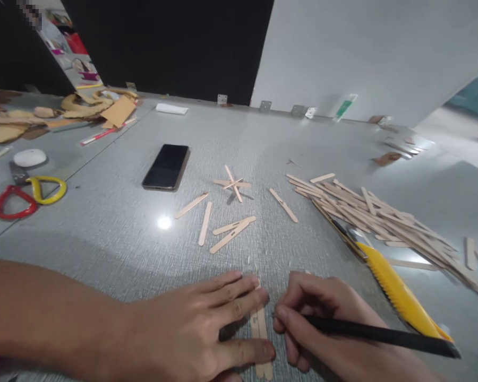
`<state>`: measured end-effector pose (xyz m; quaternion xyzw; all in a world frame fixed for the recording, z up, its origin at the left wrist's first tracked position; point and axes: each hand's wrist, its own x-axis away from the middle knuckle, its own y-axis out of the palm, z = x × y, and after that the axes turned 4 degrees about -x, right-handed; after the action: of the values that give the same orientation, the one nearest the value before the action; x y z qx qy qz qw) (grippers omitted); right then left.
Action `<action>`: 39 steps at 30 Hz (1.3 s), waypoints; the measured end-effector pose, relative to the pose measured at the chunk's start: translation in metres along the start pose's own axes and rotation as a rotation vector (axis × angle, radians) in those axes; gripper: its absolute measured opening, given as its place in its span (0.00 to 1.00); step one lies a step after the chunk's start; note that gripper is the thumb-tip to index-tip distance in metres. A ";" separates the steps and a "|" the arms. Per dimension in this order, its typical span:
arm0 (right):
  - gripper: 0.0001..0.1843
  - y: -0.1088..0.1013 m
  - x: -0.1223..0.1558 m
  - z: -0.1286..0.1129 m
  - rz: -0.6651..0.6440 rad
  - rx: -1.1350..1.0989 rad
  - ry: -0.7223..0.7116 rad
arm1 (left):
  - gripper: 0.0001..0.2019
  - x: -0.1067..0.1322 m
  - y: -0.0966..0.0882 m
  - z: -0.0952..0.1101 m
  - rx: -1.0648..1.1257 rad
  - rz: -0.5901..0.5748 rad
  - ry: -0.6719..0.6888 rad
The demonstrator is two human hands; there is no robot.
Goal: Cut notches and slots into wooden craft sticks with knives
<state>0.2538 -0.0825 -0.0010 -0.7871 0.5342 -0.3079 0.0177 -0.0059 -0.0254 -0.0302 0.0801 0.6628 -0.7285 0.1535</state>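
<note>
Pressing flat with spread fingers, the left hand [199, 329] pins a wooden stick [260, 331] to the tabletop [115, 233] while the right hand [322, 323] grips a black pen [374, 335], its tip at the stick.

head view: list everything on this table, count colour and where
pile of flat wooden craft sticks: many, pale wood, right side of table
loose wooden craft sticks: about eight, pale wood, table centre, some crossed
black smartphone: one, black, left of centre
scissors with red and yellow handles: one, left edge
white round object: one, white, behind the scissors
brown cardboard scraps: several, brown, far left
yellow plastic utility knife: one, yellow, beside the pile
grey textured table: one, grey, under everything
near wooden stick: one or two, pale, under the left fingers
thin black rod-shaped tool: one, black, in the right hand
left hand: flat, pressing the near stick
right hand: closed on the tool
</note>
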 end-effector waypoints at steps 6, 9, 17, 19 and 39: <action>0.15 0.004 -0.003 -0.006 -0.023 -0.060 -0.073 | 0.22 0.001 0.001 0.000 -0.014 0.013 0.004; 0.18 0.006 -0.005 -0.003 -0.028 -0.087 -0.041 | 0.21 0.001 0.002 0.000 -0.012 0.016 0.011; 0.27 0.014 -0.009 0.010 0.098 0.144 -0.081 | 0.21 0.001 0.004 0.001 -0.008 0.033 -0.001; 0.28 0.015 -0.009 0.008 0.095 0.138 -0.089 | 0.21 0.001 0.004 0.001 0.002 0.037 -0.003; 0.27 0.020 -0.013 0.002 0.136 0.195 -0.213 | 0.21 0.002 0.008 0.004 0.060 0.057 -0.024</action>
<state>0.2354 -0.0809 -0.0159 -0.7719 0.5490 -0.2710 0.1711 -0.0047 -0.0298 -0.0381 0.0949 0.6361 -0.7444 0.1797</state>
